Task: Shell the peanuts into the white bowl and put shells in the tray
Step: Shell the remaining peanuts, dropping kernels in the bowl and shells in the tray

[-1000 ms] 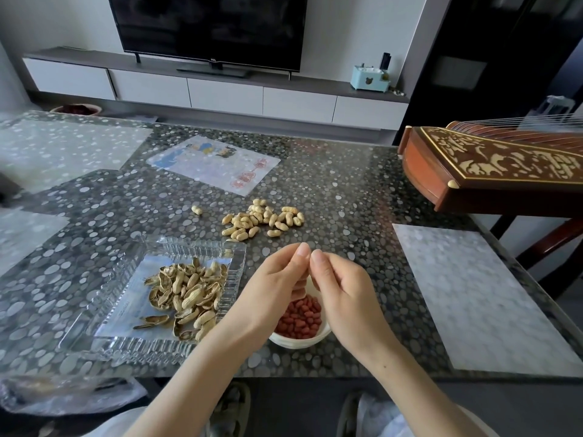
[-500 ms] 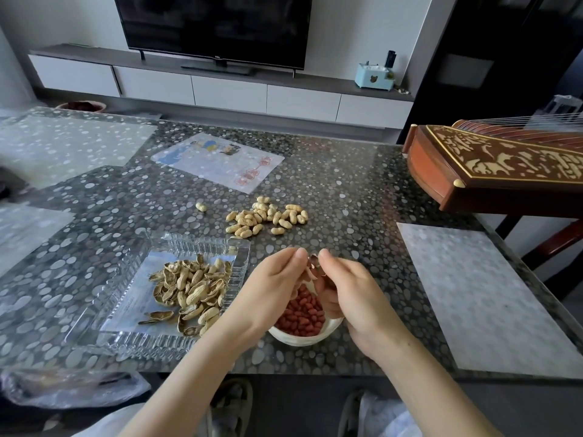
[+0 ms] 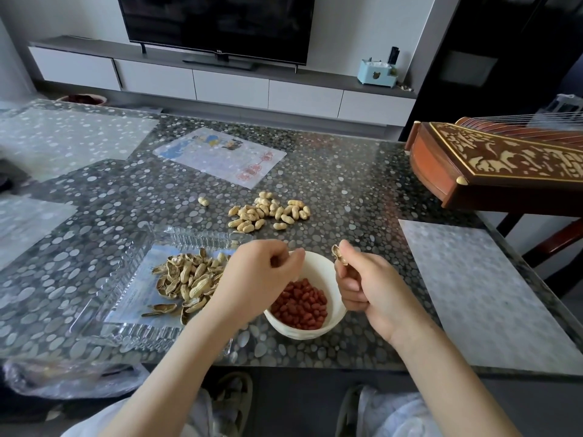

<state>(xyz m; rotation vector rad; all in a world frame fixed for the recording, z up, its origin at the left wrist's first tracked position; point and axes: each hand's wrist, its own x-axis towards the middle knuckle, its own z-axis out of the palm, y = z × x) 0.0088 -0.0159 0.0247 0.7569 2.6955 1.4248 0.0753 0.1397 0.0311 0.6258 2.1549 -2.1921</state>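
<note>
A clear ribbed plastic tray (image 3: 126, 247) at the left of the pebble-patterned table (image 3: 347, 184) holds a heap of tan empty peanut shells (image 3: 186, 279). Just right of it the left hand (image 3: 255, 279) hangs over the left rim of the round white bowl (image 3: 321, 260) of red-skinned kernels (image 3: 299, 301), its fingers curled, around what I cannot tell. The right hand (image 3: 372, 288), at the bowl's right rim, pinches a tan half shell (image 3: 339, 255). Beyond lie a pile of unshelled peanuts (image 3: 268, 212) and a printed cartoon sheet (image 3: 220, 156) whose red marks, like the black television (image 3: 217, 23) logo, are too small to read.
</note>
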